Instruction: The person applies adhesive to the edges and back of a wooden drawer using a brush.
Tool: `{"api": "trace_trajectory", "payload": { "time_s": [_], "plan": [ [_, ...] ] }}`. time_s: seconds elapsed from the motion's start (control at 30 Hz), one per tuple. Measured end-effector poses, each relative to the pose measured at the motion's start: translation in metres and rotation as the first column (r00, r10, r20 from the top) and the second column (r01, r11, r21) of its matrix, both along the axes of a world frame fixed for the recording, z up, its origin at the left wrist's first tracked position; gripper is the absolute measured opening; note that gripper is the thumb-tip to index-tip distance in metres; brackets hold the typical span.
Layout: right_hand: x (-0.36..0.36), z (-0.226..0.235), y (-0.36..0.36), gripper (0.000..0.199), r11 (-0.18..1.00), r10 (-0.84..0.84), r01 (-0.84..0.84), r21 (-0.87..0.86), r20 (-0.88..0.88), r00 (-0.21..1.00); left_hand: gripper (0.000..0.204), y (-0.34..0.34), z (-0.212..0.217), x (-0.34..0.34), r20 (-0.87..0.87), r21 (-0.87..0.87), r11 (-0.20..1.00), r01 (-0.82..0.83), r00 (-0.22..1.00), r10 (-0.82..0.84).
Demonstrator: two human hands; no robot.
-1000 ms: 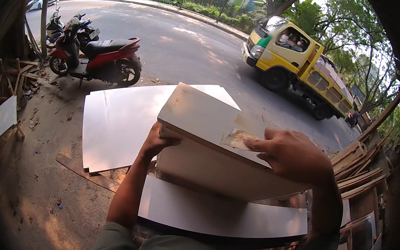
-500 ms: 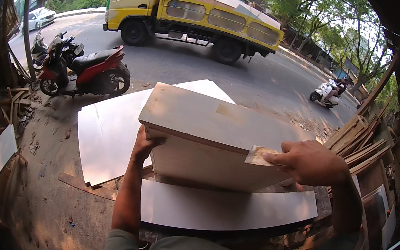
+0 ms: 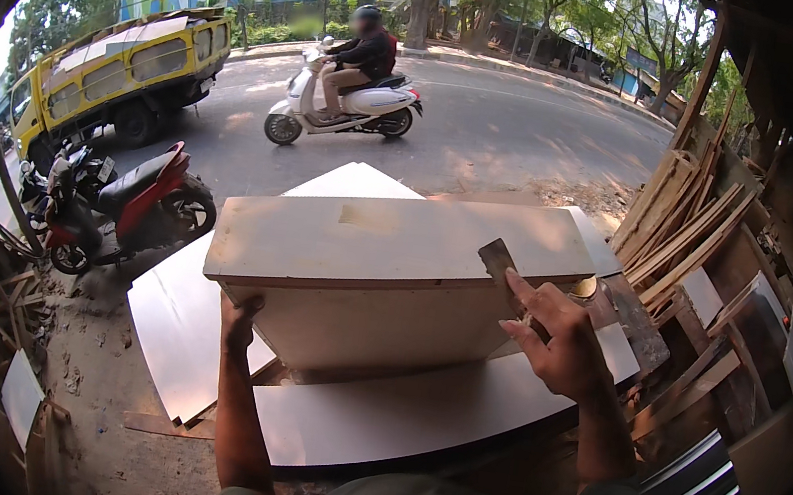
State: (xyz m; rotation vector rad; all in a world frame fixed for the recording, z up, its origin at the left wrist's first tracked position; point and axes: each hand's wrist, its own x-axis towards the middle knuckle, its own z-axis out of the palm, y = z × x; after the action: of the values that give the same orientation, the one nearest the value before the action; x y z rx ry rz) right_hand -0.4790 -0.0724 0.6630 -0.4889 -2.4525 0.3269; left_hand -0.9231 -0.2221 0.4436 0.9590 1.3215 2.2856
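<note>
A long pale wooden box stands in front of me, its light top panel bearing a small yellowish smear. My left hand grips its left end, just below the top panel's near corner. In my right hand is a small flat brown piece, held between thumb and fingers. It is tilted over the near edge of the top panel, toward the right end. Whether it touches the edge I cannot tell. Beneath the box lies a white board with a curved-looking near edge.
Larger white sheets lie beyond and left of the box. Wood strips and offcuts lean at the right. A red motorbike is parked at the left. On the road are a yellow truck and a rider on a white scooter.
My right hand has swung the flat piece from lying along the front edge to a tilted, raised position. The view has turned right. The scooter has come nearer, leftward across the road.
</note>
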Motion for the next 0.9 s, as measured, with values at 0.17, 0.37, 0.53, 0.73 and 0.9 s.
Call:
{"api": "trace_trajectory", "payload": {
  "time_s": [0.17, 0.37, 0.53, 0.73, 0.9],
  "plan": [
    [-0.077, -0.057, -0.027, 0.066, 0.992, 0.018, -0.003, 0.124, -0.123, 0.992, 0.086, -0.01, -0.015, -0.007, 0.018, -0.018, 0.998, -0.055, 0.998, 0.055],
    [-0.05, -0.036, -0.062, 0.058, 0.976, 0.086, -0.135, 0.169, 0.268, 0.96, 0.083, 0.002, -0.012, -0.001, -0.004, -0.002, 1.0, -0.02, 1.0, 0.02],
    [-0.066, 0.041, -0.025, 0.044, 0.858, 0.17, -0.342, 0.382, 0.417, 0.893, 0.088, -0.011, -0.033, -0.022, -0.036, -0.026, 0.998, -0.055, 0.998, 0.054],
    [-0.107, 0.066, 0.035, 0.054, 0.888, 0.165, -0.389, 0.243, 0.622, 0.766, 0.098, 0.001, -0.037, -0.029, -0.106, -0.01, 0.999, -0.052, 0.993, 0.051],
    [-0.063, 0.07, 0.049, 0.052, 0.935, 0.062, -0.276, 0.221, 0.666, 0.743, 0.091, -0.002, -0.043, -0.031, -0.047, -0.019, 0.997, -0.071, 0.996, 0.07]
  ]
}}
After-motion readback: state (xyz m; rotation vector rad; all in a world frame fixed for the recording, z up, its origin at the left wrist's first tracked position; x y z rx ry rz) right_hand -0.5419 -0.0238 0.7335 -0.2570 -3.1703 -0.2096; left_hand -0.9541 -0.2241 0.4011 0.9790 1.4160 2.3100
